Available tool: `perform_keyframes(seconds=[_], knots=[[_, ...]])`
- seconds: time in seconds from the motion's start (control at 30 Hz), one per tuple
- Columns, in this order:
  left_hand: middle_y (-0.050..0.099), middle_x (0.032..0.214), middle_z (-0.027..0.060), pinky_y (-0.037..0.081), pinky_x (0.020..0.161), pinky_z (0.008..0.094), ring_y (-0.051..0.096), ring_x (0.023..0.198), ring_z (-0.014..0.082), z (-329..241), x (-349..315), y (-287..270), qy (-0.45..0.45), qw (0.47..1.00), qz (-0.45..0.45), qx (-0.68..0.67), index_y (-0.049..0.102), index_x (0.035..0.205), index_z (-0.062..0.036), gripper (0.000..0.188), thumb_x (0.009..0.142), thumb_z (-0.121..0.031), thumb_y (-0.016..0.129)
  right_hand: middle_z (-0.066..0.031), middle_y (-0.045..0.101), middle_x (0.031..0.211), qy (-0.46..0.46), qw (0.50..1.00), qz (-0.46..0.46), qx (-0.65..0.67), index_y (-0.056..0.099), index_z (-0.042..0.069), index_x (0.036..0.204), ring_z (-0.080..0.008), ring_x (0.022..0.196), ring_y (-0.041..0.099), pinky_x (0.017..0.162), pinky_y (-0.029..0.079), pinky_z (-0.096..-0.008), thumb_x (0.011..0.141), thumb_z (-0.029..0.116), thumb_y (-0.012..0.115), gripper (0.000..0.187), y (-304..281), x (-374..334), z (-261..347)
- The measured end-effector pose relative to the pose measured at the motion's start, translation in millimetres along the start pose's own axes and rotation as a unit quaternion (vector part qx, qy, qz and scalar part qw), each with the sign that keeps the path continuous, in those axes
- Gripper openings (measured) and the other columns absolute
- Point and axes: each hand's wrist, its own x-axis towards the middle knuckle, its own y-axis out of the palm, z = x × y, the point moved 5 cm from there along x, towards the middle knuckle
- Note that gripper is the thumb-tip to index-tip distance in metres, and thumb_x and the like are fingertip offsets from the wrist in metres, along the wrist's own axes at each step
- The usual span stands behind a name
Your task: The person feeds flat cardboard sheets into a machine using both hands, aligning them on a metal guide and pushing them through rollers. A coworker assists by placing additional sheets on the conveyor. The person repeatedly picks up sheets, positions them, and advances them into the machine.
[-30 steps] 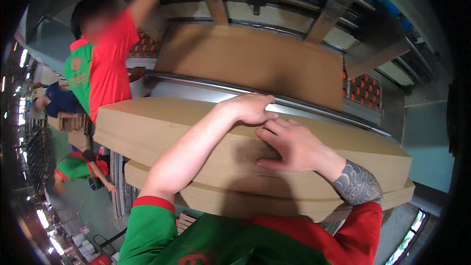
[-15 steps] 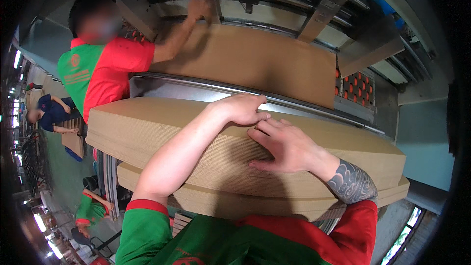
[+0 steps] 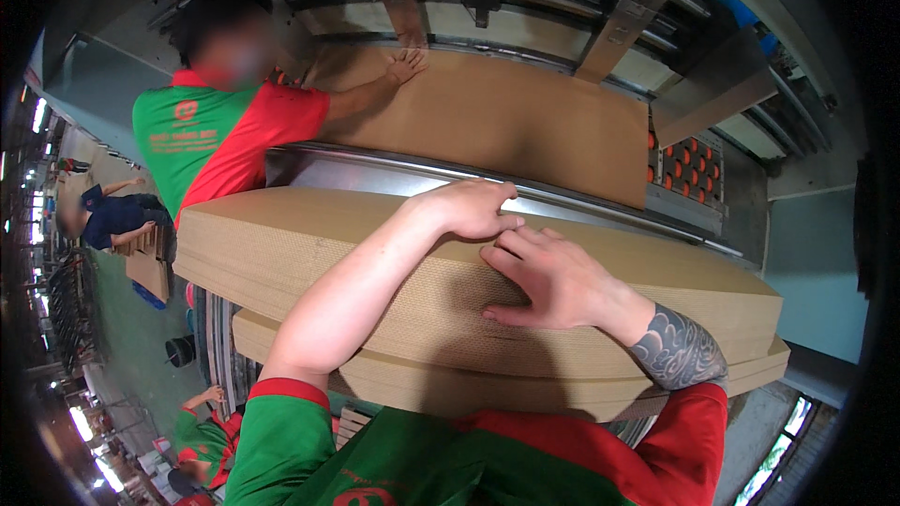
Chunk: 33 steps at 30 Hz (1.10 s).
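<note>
A thick stack of brown corrugated cardboard sheets (image 3: pixel 281 242) lies across in front of me, its ridged edges facing my body. My left hand (image 3: pixel 476 210) rests on the top near the middle, wrist bent and fingers stretched to the right, holding nothing. Just beside it lies my right hand (image 3: pixel 555 283), fingers apart, draped over the near upper edge with the thumb against the ridged side. The hands nearly meet at the fingertips. Beyond the stack, a flat cardboard sheet (image 3: pixel 525 122) lies on the machine's feed bed, and a co-worker's hand (image 3: pixel 407 64) is flat at its far edge.
A metal rail (image 3: pixel 403 161) runs between stack and sheet. Machine brackets (image 3: pixel 626 17) and rollers stand at the back; orange feed wheels (image 3: pixel 692 169) show at the right. The co-worker (image 3: pixel 225 122) leans in from the left. Other people are farther off left.
The co-worker's hand has come down from the machine's bracket onto the flat sheet. My hands stay in place on the stack; the view has shifted slightly.
</note>
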Motion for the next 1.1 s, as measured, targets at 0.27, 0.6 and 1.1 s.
perform_keyframes(seconds=[0.27,0.6,1.1], knots=[[0.068,0.147,0.0290,0.051,0.118,0.0508,0.064,0.140,0.0439,3.7,-1.5,-3.3,0.002,1.000,0.000,0.012,0.060,0.151,0.0031,0.067,0.110,-0.050,0.063,-0.0165,0.059,0.119,-0.004,1.000,-0.007,0.005,0.064,0.006,0.126,-0.0363,0.118,0.062,0.096,0.051,-0.0490,0.095,0.052,0.079,0.058,-1.1,5.1,1.0],[0.067,0.150,0.0287,0.051,0.119,0.0504,0.063,0.142,0.0434,7.8,-6.2,-8.3,-0.001,1.000,0.010,0.002,0.058,0.153,0.0033,0.067,0.111,-0.049,0.063,-0.0162,0.059,0.118,-0.005,1.000,-0.006,0.011,0.064,0.005,0.126,-0.0363,0.117,0.062,0.095,0.051,-0.0492,0.095,0.052,0.079,0.058,0.2,13.7,2.5],[0.074,0.138,0.0261,0.056,0.111,0.0494,0.070,0.132,0.0423,25.3,-5.8,-8.6,0.009,1.000,-0.017,0.018,0.057,0.156,-0.0032,0.067,0.110,-0.051,0.066,-0.0161,0.059,0.118,-0.005,1.000,-0.008,0.003,0.064,0.005,0.125,-0.0361,0.117,0.062,0.094,0.051,-0.0487,0.094,0.052,0.079,0.058,4.3,24.9,5.0]])
